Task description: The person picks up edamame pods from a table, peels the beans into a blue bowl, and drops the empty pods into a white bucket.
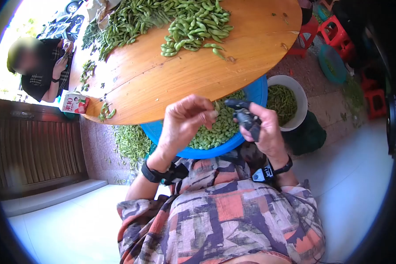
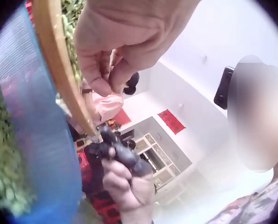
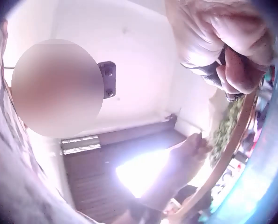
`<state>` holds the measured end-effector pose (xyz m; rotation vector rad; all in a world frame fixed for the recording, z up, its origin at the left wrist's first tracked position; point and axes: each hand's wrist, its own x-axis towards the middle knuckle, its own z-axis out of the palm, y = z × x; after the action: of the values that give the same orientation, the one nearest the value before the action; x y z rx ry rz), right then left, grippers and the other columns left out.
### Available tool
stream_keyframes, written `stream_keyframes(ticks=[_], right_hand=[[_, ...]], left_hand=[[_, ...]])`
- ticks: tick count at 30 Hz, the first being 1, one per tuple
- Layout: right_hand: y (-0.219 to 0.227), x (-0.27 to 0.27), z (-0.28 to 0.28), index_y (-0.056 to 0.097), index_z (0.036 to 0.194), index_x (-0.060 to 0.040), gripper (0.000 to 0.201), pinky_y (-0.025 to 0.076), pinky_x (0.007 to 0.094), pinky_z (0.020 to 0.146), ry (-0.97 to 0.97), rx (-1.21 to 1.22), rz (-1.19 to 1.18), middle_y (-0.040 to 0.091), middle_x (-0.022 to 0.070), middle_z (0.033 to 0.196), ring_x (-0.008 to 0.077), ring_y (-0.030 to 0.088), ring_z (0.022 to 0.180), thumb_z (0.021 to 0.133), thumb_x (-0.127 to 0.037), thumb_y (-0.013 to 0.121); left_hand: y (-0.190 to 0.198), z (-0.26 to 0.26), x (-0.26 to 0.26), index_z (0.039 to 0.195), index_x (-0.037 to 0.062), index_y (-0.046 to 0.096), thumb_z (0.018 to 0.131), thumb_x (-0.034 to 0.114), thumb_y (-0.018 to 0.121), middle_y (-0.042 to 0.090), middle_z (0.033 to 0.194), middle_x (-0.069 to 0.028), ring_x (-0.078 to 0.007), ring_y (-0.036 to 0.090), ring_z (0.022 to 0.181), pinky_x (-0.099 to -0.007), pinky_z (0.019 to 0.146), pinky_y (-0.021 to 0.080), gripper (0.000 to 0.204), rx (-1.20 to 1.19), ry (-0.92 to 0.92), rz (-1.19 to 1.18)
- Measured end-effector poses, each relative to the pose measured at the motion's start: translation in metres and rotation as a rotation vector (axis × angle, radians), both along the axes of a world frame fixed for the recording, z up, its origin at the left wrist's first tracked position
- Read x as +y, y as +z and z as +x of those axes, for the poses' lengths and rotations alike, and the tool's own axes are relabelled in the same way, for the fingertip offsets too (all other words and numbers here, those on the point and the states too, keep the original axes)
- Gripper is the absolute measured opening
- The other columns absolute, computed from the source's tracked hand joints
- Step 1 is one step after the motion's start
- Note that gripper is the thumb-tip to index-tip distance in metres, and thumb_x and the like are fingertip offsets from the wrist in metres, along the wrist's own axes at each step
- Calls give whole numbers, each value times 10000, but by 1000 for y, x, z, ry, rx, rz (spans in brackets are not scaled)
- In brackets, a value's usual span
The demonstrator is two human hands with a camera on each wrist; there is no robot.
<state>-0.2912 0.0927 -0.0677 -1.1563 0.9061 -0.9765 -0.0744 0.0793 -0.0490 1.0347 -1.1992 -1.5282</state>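
Observation:
Over a blue basin [image 1: 200,154] of shelled green beans [image 1: 220,127], both bare hands are raised and apart. The left hand [image 1: 180,121] has curled fingers, with thumb and index tips meeting in the left wrist view [image 2: 125,42]; no held thing can be made out there. Facing it, the right hand [image 1: 264,127] has black coverings on the thumb and some fingers. Its covered index points toward the left hand, with a gap to the thumb, and nothing is clearly held. In the right wrist view, the right hand [image 3: 228,42] hides its own fingertips partly.
Bean pods [image 1: 193,26] lie heaped on the wooden table [image 1: 163,88] ahead. A red and white carton [image 1: 75,103] stands at its left edge, near a seated person [image 1: 39,70]. A white bucket [image 1: 301,101] of pods, a dark green bag [image 1: 306,134] and red stools [image 1: 334,33] are on the right.

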Motion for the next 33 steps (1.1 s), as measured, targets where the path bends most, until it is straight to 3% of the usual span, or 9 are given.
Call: stream_keyframes(ticks=[4, 9, 18, 22, 25, 27, 28, 30, 33], right_hand=[[-5, -3, 16, 652, 971, 0, 196, 360, 180, 475, 36, -114, 161, 551, -25, 643, 12, 468, 543, 876, -109, 520], [-18, -3, 12, 633, 841, -23, 126, 350, 188, 473, 77, -59, 154, 543, -27, 635, 16, 457, 543, 858, -87, 527], [-8, -6, 16, 644, 871, -36, 121, 359, 195, 502, 97, 219, 46, 546, -34, 654, 23, 479, 590, 831, -56, 532], [-7, -5, 18, 634, 864, -27, 116, 362, 197, 507, 80, 151, 95, 532, -37, 650, 21, 479, 604, 833, -49, 524], [-10, -2, 13, 648, 906, -14, 181, 368, 196, 513, 113, 158, 44, 530, -27, 682, 22, 478, 605, 862, -146, 532], [-16, 0, 10, 656, 983, 5, 378, 366, 202, 509, 147, -4, -81, 532, -17, 716, 25, 471, 589, 900, -340, 525], [-20, -1, 9, 656, 983, 5, 378, 366, 202, 509, 147, -4, -81, 532, -17, 716, 25, 471, 589, 900, -340, 525], [-26, -2, 9, 643, 1056, 36, 614, 385, 219, 539, 114, 94, -194, 530, 5, 755, 50, 499, 622, 900, -537, 490], [-11, -2, 8, 628, 1063, 54, 657, 409, 252, 584, 139, 174, -116, 529, 40, 772, 103, 527, 688, 892, -569, 511]], left_hand=[[-24, -10, 17, 927, -11, 636, 851, -52, 681, 674, 800, -64, -122, 632, 694, -249, 640, 523, 98, 81, 59, 38], [-44, -17, 22, 924, 5, 574, 850, -69, 679, 635, 835, -26, -67, 583, 700, -215, 607, 499, 148, 76, 123, -7], [-45, -20, 26, 955, 27, 514, 831, -73, 697, 633, 819, -42, -66, 575, 681, -208, 573, 490, 242, 59, 220, -23], [-46, -19, 27, 969, 25, 520, 821, -71, 711, 650, 821, -62, -81, 596, 678, -212, 572, 500, 260, 76, 223, -5], [-43, -21, 28, 980, 31, 512, 817, -82, 709, 652, 823, -66, -84, 598, 676, -211, 567, 498, 280, 99, 243, -15], [-42, -21, 28, 983, 33, 508, 817, -86, 706, 653, 822, -68, -86, 599, 674, -213, 563, 499, 284, 78, 237, -28], [-41, -21, 27, 985, 36, 504, 817, -90, 703, 653, 821, -71, -88, 600, 671, -215, 560, 499, 289, 56, 230, -43], [-42, -22, 28, 982, 37, 503, 815, -92, 703, 651, 818, -72, -92, 602, 667, -217, 559, 498, 290, 58, 223, -45], [-42, -22, 30, 976, 35, 502, 808, -78, 713, 647, 811, -72, -104, 602, 651, -221, 552, 489, 293, 127, 200, 30]])
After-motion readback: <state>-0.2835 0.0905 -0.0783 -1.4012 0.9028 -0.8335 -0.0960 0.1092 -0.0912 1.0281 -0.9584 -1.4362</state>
